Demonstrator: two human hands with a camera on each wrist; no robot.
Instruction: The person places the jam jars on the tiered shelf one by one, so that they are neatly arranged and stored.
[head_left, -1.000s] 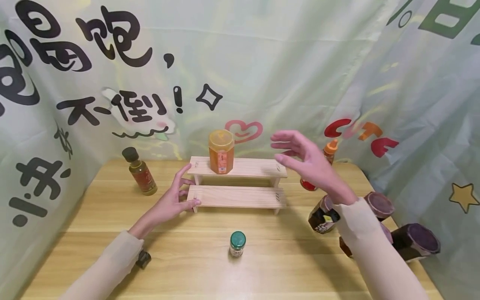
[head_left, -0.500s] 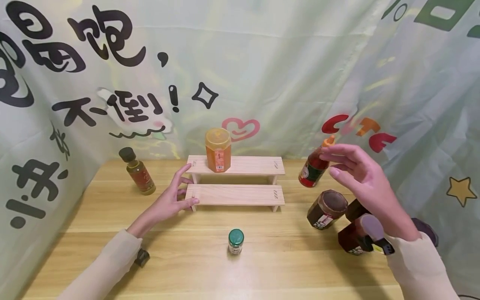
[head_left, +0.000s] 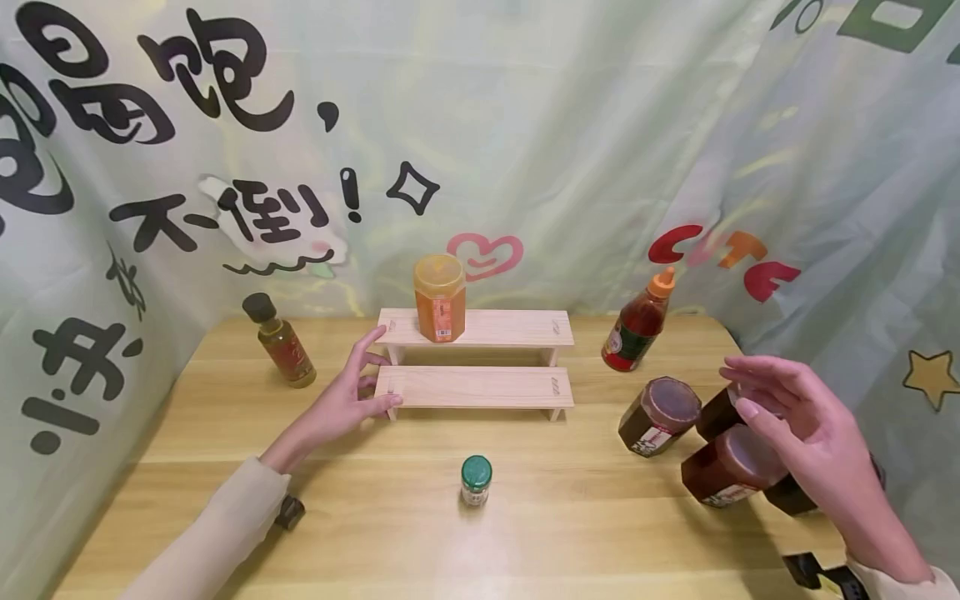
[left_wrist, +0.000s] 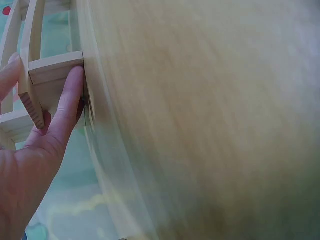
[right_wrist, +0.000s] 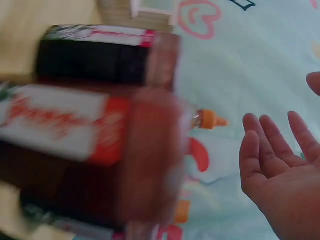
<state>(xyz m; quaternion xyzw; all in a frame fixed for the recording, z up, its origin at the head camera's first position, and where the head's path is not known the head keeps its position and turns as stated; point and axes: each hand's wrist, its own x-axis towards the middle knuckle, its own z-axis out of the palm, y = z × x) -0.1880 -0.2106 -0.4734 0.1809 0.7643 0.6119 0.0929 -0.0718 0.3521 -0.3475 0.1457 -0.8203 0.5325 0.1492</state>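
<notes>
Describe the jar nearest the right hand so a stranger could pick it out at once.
Start from the two-step wooden shelf at the middle of the table, then go to the cluster of dark jars by the table's right edge. The jar just under the open right hand is the front one. Unlike the hexagonal-lidded jar nearer the shelf, it sits closest to the person.

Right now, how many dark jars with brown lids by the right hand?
3 visible: one dark brown-lidded jar left, one nearer, one behind partly hidden by the right hand; more may be hidden.
</notes>
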